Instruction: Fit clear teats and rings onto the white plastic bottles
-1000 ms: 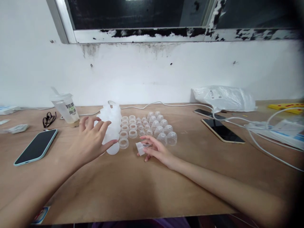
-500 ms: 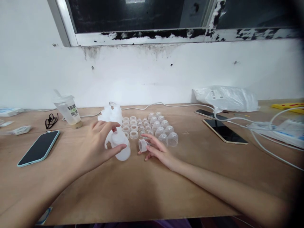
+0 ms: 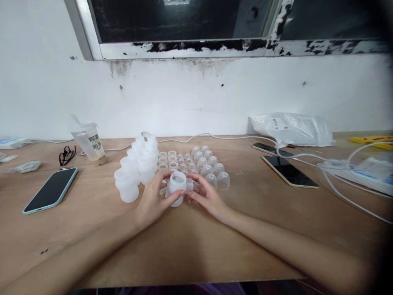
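Observation:
My left hand (image 3: 155, 196) is closed around a frosted white baby bottle (image 3: 177, 189), thumb across its front. The bottle is nearly upright and its open mouth faces up. My right hand (image 3: 209, 197) grips a clear bottle collar (image 3: 189, 185) on its side, close against the bottle's right. Fingers hide part of the collar, and a nipple inside it cannot be made out for sure. Behind my hands stand rows of white collar rings (image 3: 162, 159), small clear nipples (image 3: 183, 167) and clear dome caps (image 3: 211, 179). Several more frosted bottles (image 3: 129, 190) stand at left.
A phone (image 3: 50, 190), glasses (image 3: 66, 155) and a drink cup (image 3: 90, 143) are at left. Right of the caps lie two dark phones (image 3: 290, 171), white cables (image 3: 333, 184) and a plastic bag (image 3: 293, 129). A wall closes off the table's back.
My left hand has carried a bottle from the bottle group rightward to in front of me. My right hand stays nearly in place with the collar, now beside the bottle.

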`<state>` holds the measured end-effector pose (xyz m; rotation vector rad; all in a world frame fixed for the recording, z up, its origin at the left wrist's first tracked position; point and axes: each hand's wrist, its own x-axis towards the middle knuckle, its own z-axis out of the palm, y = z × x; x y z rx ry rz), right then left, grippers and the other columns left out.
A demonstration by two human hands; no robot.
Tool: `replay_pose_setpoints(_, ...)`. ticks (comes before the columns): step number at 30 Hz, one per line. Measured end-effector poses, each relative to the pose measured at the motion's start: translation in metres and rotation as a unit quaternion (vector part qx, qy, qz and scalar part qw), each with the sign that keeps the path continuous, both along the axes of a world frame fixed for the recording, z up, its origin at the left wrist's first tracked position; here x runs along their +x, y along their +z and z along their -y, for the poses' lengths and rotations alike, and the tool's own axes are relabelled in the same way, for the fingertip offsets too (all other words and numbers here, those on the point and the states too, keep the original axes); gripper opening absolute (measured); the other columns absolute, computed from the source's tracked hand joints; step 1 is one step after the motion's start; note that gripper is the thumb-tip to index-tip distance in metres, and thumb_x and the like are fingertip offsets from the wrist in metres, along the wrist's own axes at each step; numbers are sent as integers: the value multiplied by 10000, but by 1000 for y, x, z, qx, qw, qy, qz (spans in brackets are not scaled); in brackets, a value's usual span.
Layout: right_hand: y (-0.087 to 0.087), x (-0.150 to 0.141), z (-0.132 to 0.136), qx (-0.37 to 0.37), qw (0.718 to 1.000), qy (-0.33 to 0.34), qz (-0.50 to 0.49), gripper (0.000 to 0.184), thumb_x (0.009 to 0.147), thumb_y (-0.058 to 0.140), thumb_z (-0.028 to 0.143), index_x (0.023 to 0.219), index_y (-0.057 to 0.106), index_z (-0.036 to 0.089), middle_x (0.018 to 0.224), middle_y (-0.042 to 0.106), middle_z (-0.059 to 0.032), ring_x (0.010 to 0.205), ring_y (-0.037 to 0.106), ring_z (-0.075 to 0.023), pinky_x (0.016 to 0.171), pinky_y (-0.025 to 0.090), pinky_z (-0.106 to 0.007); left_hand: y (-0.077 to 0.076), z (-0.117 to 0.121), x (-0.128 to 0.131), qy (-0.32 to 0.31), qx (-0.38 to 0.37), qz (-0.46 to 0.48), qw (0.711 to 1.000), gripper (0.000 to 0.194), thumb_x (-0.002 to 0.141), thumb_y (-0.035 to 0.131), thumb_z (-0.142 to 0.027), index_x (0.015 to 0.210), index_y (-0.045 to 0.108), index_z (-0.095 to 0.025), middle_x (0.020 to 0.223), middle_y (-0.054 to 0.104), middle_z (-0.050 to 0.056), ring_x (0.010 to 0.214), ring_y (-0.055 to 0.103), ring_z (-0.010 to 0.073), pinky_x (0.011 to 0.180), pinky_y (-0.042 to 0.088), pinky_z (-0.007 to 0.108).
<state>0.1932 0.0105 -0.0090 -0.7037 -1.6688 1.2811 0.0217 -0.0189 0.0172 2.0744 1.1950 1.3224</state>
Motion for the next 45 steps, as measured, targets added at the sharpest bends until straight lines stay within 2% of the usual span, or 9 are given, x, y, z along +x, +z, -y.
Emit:
replay_pose_setpoints(7, 2, -1, 0, 2, 1000, 7, 14, 371, 723, 554, 316, 1057, 408, 246, 1118, 447, -59, 650, 503, -75, 593, 482, -265, -13, -7, 0, -22, -43, 96, 994, 350, 757, 536, -312, 1062, 437, -171, 1077, 533, 81, 1055, 480, 207, 850, 462, 356)
replay_pose_setpoints(15, 1, 1, -1, -10, 1000, 28, 3, 431, 673, 615, 286, 1044, 401, 241, 1119, 435, -55, 735, 521, -94, 620, 475, -251, -19, -4, 3, -21, -30, -11, 999, 499, 727, 556, -228, 1173, 334, -196, 1152, 488, 77, 1057, 477, 195, 897, 406, 357)
replay_pose_setpoints(20, 8, 5, -3, -8, 999, -15, -27, 437, 666, 620, 291, 1039, 394, 254, 1097, 418, -43, 705, 510, -84, 613, 484, -247, -12, 2, -1, 24, 28, 3, 999, 542, 701, 602, -279, 1145, 301, -209, 1142, 503, 90, 1041, 493, 208, 856, 409, 346)
replay_pose_setpoints(24, 13, 9, -3, -17, 998, -49, -43, 428, 663, 624, 283, 1034, 412, 254, 1086, 396, -36, 694, 514, -78, 613, 490, -246, -7, 3, -5, 32, 18, -25, 999, 494, 712, 588, -305, 1118, 330, -194, 1078, 544, 92, 979, 527, 208, 791, 423, 326)
replay_pose_setpoints(30, 14, 9, -4, -16, 998, -35, -53, 416, 670, 624, 278, 1034, 423, 258, 1117, 389, -39, 707, 525, -83, 606, 484, -239, -11, -1, -8, 51, -5, -65, 997, 489, 729, 558, -357, 1127, 333, -185, 1019, 572, 83, 895, 539, 202, 741, 426, 333)
replay_pose_setpoints(36, 23, 17, -6, 54, 998, -36, -10, 310, 755, 542, 295, 1042, 431, 258, 1069, 455, -30, 713, 546, -98, 615, 464, -248, -6, -2, -9, 23, 47, -116, 992, 430, 749, 534, -342, 1122, 376, -196, 1108, 513, 70, 954, 505, 188, 793, 413, 317)
replay_pose_setpoints(39, 26, 23, -9, 114, 992, 5, 47, 295, 738, 572, 251, 1014, 468, 258, 1102, 466, -24, 904, 522, -136, 708, 457, -257, -2, -3, -12, -8, 58, -148, 987, 430, 753, 529, -350, 1131, 403, -189, 1112, 511, 72, 1003, 482, 201, 848, 391, 335)
replay_pose_setpoints(41, 26, 26, -11, 159, 984, 35, 70, 293, 728, 586, 220, 1000, 482, 257, 1123, 458, -24, 1051, 451, -157, 787, 437, -273, 1, -3, -14, -34, 46, -167, 984, 443, 759, 522, -357, 1154, 405, -193, 1122, 510, 70, 1018, 477, 204, 865, 386, 343)
replay_pose_setpoints(45, 28, 29, -12, 226, 965, 50, 125, 327, 738, 571, 172, 1039, 469, 245, 1136, 463, -42, 1118, 403, -159, 867, 399, -320, 5, -2, -15, -75, 20, -189, 979, 458, 772, 507, -360, 1195, 390, -227, 1152, 505, 41, 1025, 484, 193, 866, 398, 335)
